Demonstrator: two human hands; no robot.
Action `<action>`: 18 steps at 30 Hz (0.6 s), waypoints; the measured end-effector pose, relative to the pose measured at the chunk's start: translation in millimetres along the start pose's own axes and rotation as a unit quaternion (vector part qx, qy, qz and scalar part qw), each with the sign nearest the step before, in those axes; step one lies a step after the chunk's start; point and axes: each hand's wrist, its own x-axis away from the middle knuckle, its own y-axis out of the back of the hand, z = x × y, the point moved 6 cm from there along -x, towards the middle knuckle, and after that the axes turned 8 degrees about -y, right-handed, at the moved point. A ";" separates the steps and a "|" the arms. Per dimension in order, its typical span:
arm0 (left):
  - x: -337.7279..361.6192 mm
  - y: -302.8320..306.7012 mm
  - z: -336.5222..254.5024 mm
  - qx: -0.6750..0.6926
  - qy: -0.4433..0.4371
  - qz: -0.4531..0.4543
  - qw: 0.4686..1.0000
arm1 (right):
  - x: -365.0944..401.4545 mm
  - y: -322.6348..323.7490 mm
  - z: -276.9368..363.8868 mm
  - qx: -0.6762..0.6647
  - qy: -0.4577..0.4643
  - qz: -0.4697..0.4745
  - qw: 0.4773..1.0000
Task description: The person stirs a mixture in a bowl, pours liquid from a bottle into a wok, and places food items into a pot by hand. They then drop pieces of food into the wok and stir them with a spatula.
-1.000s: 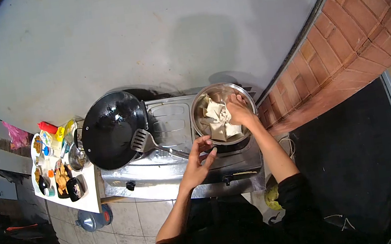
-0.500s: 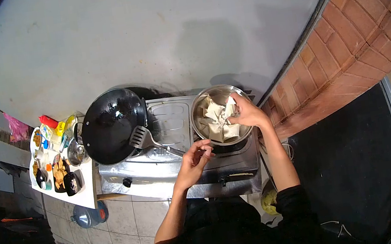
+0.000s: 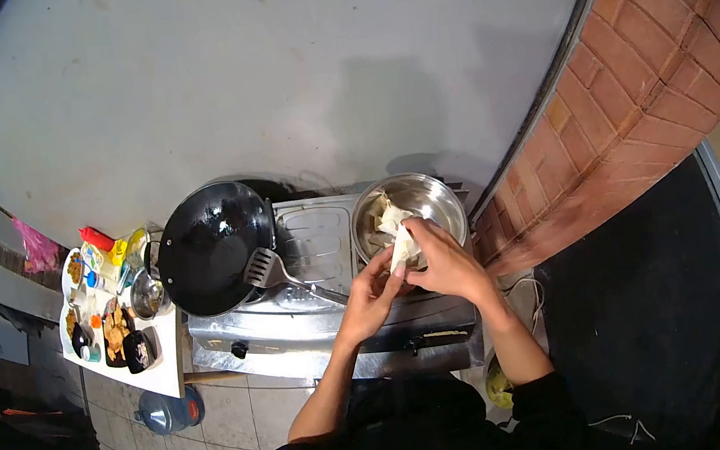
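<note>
Both hands were on one white folded piece, held above the near side of the steel bowl at the right end of the stove. Left hand pinched its lower end between thumb and fingertips; right hand had its fingers curled on the upper part, thumb closer in. How hard either one pressed: couldn't tell. Main risk, my read: the piece looked thin and soft, so two hands pulling unevenly or pinching too hard could have torn it or opened a fold. Whether it had a filling didn't show. Second: it sat close to the bowl's near rim, so a slip on the left side could have dropped it onto the stove instead of into the bowl. Third: other white pieces lay bunched in the bowl right behind it; contact could have stuck or squashed them. Fourth: the slotted spatula lay with its head at the wok and its handle reaching toward the left hand, contact unclear. A leftward swing of that wrist would likely have knocked it off. Burner state under the bowl was hidden, so couldn't rule out heat near the fingers.
</note>
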 end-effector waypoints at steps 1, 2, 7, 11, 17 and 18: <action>-1.6 -0.3 1.5 -0.017 -0.004 -0.005 1.000 | 1.2 1.0 0.6 0.003 -0.019 0.002 1.000; -2.5 -1.4 3.0 -0.016 -0.004 -0.002 1.000 | 3.0 2.0 -0.1 0.004 -0.020 -0.001 1.000; -10.8 -3.3 4.0 -0.008 0.004 -0.001 1.000 | 2.5 2.3 -14.5 -0.019 -0.060 0.031 0.998; -18.2 -0.3 5.7 0.003 0.011 0.005 1.000 | 4.1 6.8 -21.4 -0.065 -0.045 0.047 0.996; -24.3 6.4 11.2 0.028 0.058 0.012 0.998 | 5.3 3.1 -48.1 -0.227 -0.054 0.053 0.971; -25.9 6.3 12.5 0.044 0.075 0.014 0.996 | 5.4 1.9 -51.4 -0.228 -0.057 0.050 0.971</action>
